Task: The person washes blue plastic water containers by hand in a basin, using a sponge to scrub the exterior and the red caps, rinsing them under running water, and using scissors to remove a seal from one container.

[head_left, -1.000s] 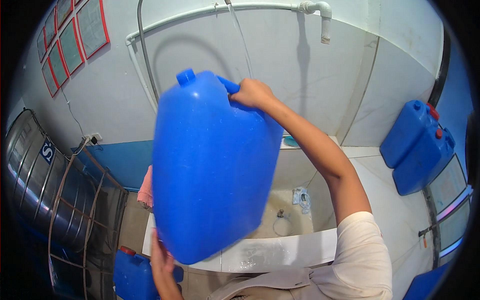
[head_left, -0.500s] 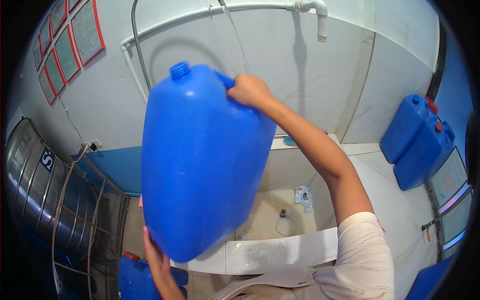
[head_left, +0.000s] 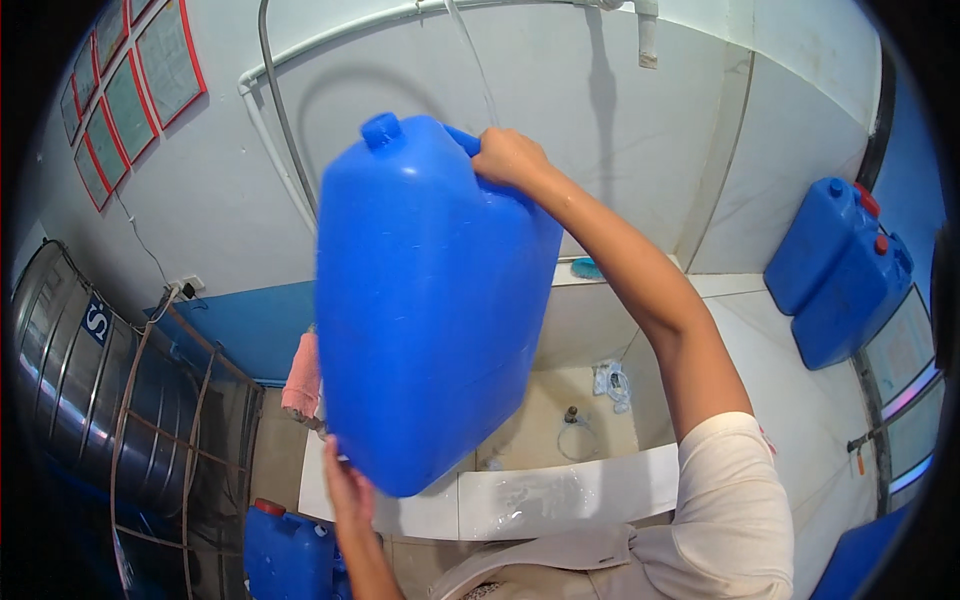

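Observation:
A large blue plastic jerrycan (head_left: 420,300) is lifted in front of me, its neck (head_left: 381,130) at the top. My right hand (head_left: 508,160) is closed around the top handle. Low on its left side, my left hand (head_left: 352,480) holds the bottom edge, fingers partly hidden. Behind the handle a thin stream of water (head_left: 480,70) falls from above. Below is a tiled basin (head_left: 560,480) with a drain fitting (head_left: 571,414) and pale blue item (head_left: 611,385) inside. A pink cloth (head_left: 301,375) hangs to the left of the jerrycan.
Left stand a steel tank (head_left: 70,340) and metal rack (head_left: 180,440). More blue jerrycans (head_left: 845,310) stand on the right ledge, others (head_left: 285,560) on the floor at lower left. Pipes (head_left: 330,42) and red-framed sheets (head_left: 168,60) are on the wall. A brush (head_left: 585,268) lies on the basin's back ledge.
The jerrycan, held by both hands, has shifted slightly left and then back right, and now sits a little higher. More of the pink cloth shows than half a second ago.

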Available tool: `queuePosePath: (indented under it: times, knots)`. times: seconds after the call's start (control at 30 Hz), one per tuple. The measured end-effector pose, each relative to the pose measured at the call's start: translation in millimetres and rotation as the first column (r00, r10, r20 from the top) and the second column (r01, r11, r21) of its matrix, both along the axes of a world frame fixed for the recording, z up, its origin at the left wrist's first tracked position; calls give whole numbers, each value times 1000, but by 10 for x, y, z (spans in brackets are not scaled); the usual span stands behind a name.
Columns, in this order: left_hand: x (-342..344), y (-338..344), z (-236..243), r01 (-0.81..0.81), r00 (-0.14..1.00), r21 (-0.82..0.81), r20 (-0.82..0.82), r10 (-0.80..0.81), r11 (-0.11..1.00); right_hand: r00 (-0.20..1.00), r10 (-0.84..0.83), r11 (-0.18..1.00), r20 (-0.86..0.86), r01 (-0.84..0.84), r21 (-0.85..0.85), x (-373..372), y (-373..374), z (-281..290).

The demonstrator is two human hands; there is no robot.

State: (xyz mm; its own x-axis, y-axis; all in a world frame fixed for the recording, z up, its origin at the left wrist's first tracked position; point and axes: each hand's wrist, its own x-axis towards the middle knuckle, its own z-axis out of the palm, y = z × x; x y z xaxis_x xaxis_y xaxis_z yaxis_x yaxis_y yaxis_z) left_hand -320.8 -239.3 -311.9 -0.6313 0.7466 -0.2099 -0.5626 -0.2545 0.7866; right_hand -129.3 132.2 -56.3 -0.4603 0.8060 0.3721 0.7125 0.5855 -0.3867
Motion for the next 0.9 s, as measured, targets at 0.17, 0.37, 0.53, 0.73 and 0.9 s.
queuePosePath:
  times: [0.17, 0.37, 0.53, 0.73, 0.9]
  knots:
    - [487, 54, 140, 31, 996, -37, 86, -27, 999, 985, 137, 985, 103, -124, -121, 337, 593, -894]
    - [519, 406, 1422, -7, 868, 143, -491, 77, 990, 627, -17, 796, -779, -462, -390, 1453, 480, -2039]
    - [987, 1155, 1907, 228, 645, 88, -760, -82, 970, 70, -358, 653, -931, -695, -303, 2168, 104, -3531]
    - [1852, 1853, 2240, 428, 267, 23, -958, -102, 903, -314, -531, 672, -787, -722, -166, 1720, -517, -4131]
    - [2556, 2198, 2485, 467, 34, -96, -991, -127, 879, -426, -526, 722, -736, -681, -121, 1606, -634, -4031]
